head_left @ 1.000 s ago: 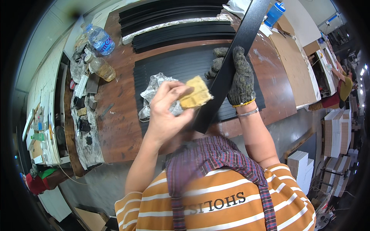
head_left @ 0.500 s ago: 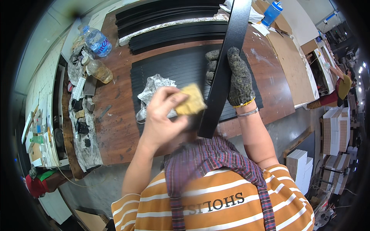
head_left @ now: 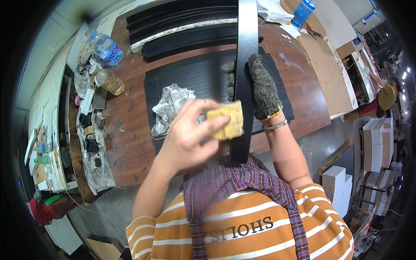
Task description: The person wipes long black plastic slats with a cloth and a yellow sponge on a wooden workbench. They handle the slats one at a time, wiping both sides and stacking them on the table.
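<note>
Bare and pinched closed, my left hand (head_left: pixel 190 130) holds a worn yellow sponge (head_left: pixel 226 121) against or just beside the edge of a long black slat (head_left: pixel 246 47); whether they touch I cannot tell. My right hand (head_left: pixel 263 89), in a grey knit glove with a yellow cuff, is wrapped round that slat, thumb on one side and fingers on the other. The slat stands almost straight up the picture, its near end by my apron. Beneath my hands lies a layer of black slats (head_left: pixel 199 78) side by side. A crumpled, stained white cloth (head_left: pixel 169 108) rests on them.
More black slats (head_left: pixel 182 17) are stacked at the table's (head_left: pixel 130 147) far side. Bottles stand at left: a clear plastic one (head_left: pixel 105 48) and a jar of brownish stuff (head_left: pixel 108 81). A blue bottle (head_left: pixel 303 14) stands far right. Another person (head_left: pixel 385 97) is at the right.
The sponge in my left hand has moved right to the slat's edge. The slat's upper part has swung left, so it stands more upright; my right hand keeps its grip.
</note>
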A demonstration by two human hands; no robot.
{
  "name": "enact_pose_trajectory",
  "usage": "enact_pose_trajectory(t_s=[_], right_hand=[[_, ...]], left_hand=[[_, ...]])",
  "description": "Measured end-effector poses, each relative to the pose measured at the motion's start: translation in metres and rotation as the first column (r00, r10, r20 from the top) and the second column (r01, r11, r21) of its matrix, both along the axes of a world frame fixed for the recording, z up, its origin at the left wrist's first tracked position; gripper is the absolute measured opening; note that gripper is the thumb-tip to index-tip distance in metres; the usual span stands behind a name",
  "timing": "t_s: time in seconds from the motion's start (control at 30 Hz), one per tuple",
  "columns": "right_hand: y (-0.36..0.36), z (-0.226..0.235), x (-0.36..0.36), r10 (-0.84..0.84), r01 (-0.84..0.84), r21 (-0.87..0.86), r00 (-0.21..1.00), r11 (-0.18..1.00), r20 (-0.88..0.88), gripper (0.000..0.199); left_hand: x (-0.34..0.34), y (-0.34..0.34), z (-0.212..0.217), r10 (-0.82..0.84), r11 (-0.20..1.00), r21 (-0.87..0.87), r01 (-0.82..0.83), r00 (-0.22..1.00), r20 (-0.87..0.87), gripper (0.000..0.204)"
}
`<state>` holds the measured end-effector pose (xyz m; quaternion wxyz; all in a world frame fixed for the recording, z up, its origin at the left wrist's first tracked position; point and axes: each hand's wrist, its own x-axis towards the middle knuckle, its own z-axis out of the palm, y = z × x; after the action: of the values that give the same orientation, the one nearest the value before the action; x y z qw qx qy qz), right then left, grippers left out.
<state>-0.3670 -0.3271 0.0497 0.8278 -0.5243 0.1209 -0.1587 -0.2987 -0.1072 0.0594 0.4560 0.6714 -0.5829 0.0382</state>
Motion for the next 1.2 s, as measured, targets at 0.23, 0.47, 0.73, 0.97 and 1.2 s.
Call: enact_pose_trajectory(t_s=[0.23,0.47,0.73,0.97,1.2], right_hand=[[-0.001,-0.002,-0.005,-0.01,0.025,-0.223,0.998,0.974,0.067,0.049],[-0.001,-0.008,0.002,-0.055,0.16,-0.463,0.971,0.872,0.232,0.042],[-0.017,-0.005,-0.004,-0.054,0.059,-0.183,0.998,0.981,0.03,0.05],[-0.006,-0.009,0.015,-0.161,0.282,-0.669,0.958,0.688,0.238,0.047],[-0.049,-0.01,0.005,-0.313,0.318,-0.034,0.942,0.947,0.12,0.049]], left_hand=[[0.009,-0.005,-0.005,-0.011,0.997,-0.079,0.009,0.999,-0.031,0.047],[0.008,-0.021,-0.012,0.189,0.968,-0.123,-0.218,0.959,-0.212,0.046],[0.003,0.015,0.009,0.033,0.939,0.338,0.062,0.963,-0.267,0.04],[0.015,-0.022,-0.003,0.144,0.987,-0.045,-0.157,0.968,-0.205,0.047],[-0.03,0.027,-0.044,-0.047,0.971,0.214,0.109,0.96,-0.276,0.048]])
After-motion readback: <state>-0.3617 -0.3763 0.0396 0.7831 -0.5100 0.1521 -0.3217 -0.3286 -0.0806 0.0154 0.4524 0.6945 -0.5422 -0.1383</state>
